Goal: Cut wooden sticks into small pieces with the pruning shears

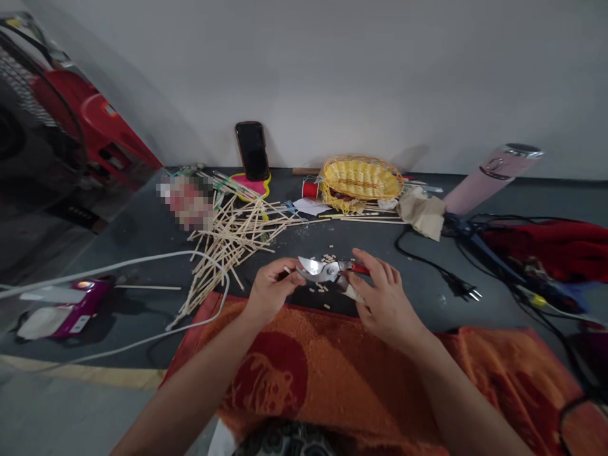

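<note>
Pruning shears (329, 271) with a silver blade and red handle are gripped in my right hand (387, 301), blades pointing left and parted. My left hand (272, 288) is closed in a pinch just left of the blade tips, and a short pale end of a thin wooden stick (287, 270) shows at its fingers. Most of that stick is hidden by the hand. Several short cut pieces of stick (327, 306) lie on the dark table around the shears. A loose heap of long thin wooden sticks (235, 231) spreads to the left, beyond my left hand.
Along the wall stand a phone (252, 151), a red thread spool (310, 189), a yellow basket (363, 178) and a pink flask (491, 177). A plugged cable (458, 285) lies right. A white cord (156, 258) loops left beside a purple device (78, 310). An orange towel (351, 373) covers the front edge.
</note>
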Demonstrator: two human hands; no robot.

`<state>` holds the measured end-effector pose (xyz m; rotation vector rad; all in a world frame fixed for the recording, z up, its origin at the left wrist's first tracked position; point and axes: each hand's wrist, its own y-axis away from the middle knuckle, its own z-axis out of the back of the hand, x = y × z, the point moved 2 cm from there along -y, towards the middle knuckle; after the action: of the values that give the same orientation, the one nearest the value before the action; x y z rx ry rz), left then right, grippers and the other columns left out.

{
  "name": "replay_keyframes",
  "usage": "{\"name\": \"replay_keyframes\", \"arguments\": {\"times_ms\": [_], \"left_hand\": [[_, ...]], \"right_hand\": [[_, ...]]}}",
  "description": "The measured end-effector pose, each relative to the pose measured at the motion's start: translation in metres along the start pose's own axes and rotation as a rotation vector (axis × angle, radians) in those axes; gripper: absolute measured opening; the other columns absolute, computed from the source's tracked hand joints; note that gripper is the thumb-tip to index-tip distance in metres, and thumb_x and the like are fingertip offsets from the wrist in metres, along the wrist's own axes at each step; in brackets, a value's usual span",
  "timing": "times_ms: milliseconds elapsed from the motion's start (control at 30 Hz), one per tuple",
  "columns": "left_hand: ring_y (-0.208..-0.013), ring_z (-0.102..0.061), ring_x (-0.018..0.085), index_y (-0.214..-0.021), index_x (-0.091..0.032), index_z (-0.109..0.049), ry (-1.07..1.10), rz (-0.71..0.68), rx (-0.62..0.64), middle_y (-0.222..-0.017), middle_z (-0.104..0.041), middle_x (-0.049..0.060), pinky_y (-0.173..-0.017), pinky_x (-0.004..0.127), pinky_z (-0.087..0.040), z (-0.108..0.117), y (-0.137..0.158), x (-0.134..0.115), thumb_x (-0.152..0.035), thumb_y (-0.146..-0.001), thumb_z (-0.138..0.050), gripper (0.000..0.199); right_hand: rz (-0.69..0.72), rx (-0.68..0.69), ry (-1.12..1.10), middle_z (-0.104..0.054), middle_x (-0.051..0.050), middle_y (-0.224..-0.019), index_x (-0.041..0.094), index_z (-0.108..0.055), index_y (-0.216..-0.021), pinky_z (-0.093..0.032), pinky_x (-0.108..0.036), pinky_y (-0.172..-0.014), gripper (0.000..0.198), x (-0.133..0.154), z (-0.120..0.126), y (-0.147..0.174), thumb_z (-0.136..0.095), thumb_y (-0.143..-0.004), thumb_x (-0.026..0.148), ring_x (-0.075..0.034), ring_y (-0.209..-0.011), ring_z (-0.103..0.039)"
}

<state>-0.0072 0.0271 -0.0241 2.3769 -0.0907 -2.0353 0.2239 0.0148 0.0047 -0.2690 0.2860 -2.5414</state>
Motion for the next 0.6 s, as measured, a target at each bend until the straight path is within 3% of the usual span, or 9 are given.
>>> {"name": "replay_keyframes", "arguments": {"times_ms": [600], "left_hand": [[-0.049,-0.043,0.008,-0.078,-0.017,-0.068,-0.08,-0.007,-0.005,-0.061,-0.059,0.0,-0.048,0.021,-0.032,-0.0013,0.0003,-0.0032,-0.038,-0.076,-0.07,0.021]], "right_hand": [[-0.002,0.052,0.038,-0.042,-0.012,-0.139,0.021,-0.055,-0.121,-0.041,-0.046,-0.085,0.046,0.0002,0.0002,-0.0026,-0.049,-0.077,0.009,-0.031,-0.112,-0.043]]}}
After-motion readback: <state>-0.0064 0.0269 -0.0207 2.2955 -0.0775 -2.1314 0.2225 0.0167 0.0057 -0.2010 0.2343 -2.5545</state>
